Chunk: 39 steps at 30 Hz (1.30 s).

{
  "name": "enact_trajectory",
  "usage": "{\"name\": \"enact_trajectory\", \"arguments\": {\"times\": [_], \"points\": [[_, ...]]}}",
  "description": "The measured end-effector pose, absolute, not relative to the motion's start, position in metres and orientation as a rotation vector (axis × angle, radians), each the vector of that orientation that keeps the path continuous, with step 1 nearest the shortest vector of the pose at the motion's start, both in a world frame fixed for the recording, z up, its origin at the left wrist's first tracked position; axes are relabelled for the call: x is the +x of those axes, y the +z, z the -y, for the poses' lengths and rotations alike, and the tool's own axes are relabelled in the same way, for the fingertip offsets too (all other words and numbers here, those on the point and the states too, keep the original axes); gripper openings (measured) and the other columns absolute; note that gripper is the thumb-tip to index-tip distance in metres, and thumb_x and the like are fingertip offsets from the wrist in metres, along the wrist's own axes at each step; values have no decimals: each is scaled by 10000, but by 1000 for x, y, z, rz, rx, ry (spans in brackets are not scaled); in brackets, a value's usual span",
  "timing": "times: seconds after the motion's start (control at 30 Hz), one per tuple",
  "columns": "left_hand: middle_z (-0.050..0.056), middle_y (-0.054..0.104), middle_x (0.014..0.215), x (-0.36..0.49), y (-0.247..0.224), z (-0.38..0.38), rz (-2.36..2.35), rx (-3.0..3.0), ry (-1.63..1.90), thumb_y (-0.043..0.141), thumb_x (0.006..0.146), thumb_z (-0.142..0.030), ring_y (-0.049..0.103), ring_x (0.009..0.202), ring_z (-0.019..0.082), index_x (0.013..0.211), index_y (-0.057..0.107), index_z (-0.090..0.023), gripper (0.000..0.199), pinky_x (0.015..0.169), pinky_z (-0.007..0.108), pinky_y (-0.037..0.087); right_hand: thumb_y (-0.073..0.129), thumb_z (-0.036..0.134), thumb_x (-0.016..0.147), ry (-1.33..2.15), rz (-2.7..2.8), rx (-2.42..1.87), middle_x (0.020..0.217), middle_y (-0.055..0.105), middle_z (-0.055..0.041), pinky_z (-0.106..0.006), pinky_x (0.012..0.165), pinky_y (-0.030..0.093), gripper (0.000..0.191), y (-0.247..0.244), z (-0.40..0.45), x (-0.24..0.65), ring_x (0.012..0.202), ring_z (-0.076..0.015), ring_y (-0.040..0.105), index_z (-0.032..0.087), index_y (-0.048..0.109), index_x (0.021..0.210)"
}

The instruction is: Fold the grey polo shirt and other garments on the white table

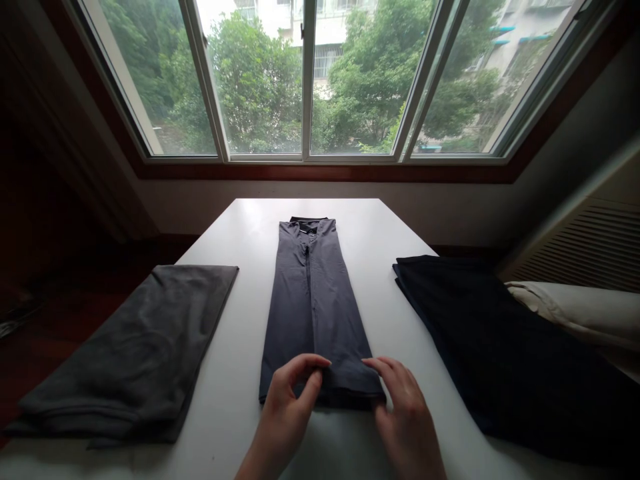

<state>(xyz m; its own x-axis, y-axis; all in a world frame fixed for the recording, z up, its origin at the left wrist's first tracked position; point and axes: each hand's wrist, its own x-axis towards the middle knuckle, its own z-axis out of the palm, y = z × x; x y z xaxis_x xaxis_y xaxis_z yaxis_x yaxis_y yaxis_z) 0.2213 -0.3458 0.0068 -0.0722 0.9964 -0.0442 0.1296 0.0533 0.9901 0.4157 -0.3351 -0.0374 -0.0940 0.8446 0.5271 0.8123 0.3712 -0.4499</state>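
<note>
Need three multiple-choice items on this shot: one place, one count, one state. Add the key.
1. Where is the black garment relative to the grey polo shirt?
A) To its right
B) To its left
C) On top of it

2. How many garments lie on the white table?
A) Two
B) Three
C) Five

3. What state is the polo in?
A) Spread flat, sleeves out
B) On a hanger
C) Folded lengthwise into a long strip

1: A, it lies apart on the table's right side.
2: B, the polo, the black garment and the folded grey garment.
3: C, the narrow strip runs from the collar to the near end, where the left hand and right hand are.
</note>
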Motion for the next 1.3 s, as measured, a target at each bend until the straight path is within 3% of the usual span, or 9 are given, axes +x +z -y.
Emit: {"name": "enact_trajectory", "arguments": {"times": [0.17, 0.33, 0.53, 0.7, 0.97, 1.13, 1.3], "points": [[35, 703, 1045, 222, -15, 355, -1548, 1427, 1039, 592, 853, -404, 639, 970, 235, 993, 729, -318, 214, 908, 369, 516, 383, 63, 732, 56, 1904, -1404, 1003, 614, -58, -345, 780, 552, 385, -40, 336, 444, 944, -225, 623, 239, 592, 1004], [41, 710, 1019, 229, -25, 361, -1531, 1725, 1103, 567, 884, -287, 654, 968, 220, 1024, 703, -288, 195, 903, 346, 527, 398, 111, 768, 129, 1912, -1459, 987, 621, -61, -314, 737, 558, 286, -46, 339, 452, 927, -219, 635, 234, 590, 941], [46, 671, 981, 213, -9, 363, -1520, 1981, 907, 570, 830, -111, 629, 919, 209, 1225, 578, -234, 414, 905, 416, 524, 404, 149, 808, 130, 1938, -1490, 976, 619, -34, -294, 728, 558, 234, -46, 339, 459, 858, -187, 649, 247, 569, 940], [61, 630, 1079, 171, -4, 366, -1669, 2095, 714, 613, 814, -126, 579, 1030, 258, 1079, 633, -258, 297, 904, 464, 506, 418, 177, 851, 70, 1954, -1450, 963, 619, -25, -243, 676, 556, 205, -47, 341, 463, 810, -159, 653, 251, 563, 974], [35, 614, 1011, 136, -17, 370, -1610, 2141, 777, 574, 896, -157, 606, 941, 170, 1010, 610, -244, 148, 810, 276, 541, 422, 220, 903, -37, 1978, -1406, 962, 607, -38, -231, 686, 546, 187, -46, 343, 462, 811, -148, 640, 229, 567, 1022], [29, 620, 1000, 123, -21, 370, -1516, 2277, 830, 558, 909, -134, 627, 917, 150, 1047, 585, -238, 175, 780, 226, 538, 501, 271, 909, -172, 2078, -1282, 1050, 588, -80, -325, 781, 515, 227, -44, 343, 458, 966, -213, 607, 213, 598, 1105], [37, 629, 988, 118, -16, 369, -1427, 2388, 829, 497, 926, -90, 639, 893, 128, 1057, 567, -215, 194, 771, 191, 530, 540, 191, 902, -58, 2202, -1137, 1091, 593, -80, -328, 840, 490, 205, -38, 340, 445, 1021, -209, 588, 220, 625, 1086]]}}
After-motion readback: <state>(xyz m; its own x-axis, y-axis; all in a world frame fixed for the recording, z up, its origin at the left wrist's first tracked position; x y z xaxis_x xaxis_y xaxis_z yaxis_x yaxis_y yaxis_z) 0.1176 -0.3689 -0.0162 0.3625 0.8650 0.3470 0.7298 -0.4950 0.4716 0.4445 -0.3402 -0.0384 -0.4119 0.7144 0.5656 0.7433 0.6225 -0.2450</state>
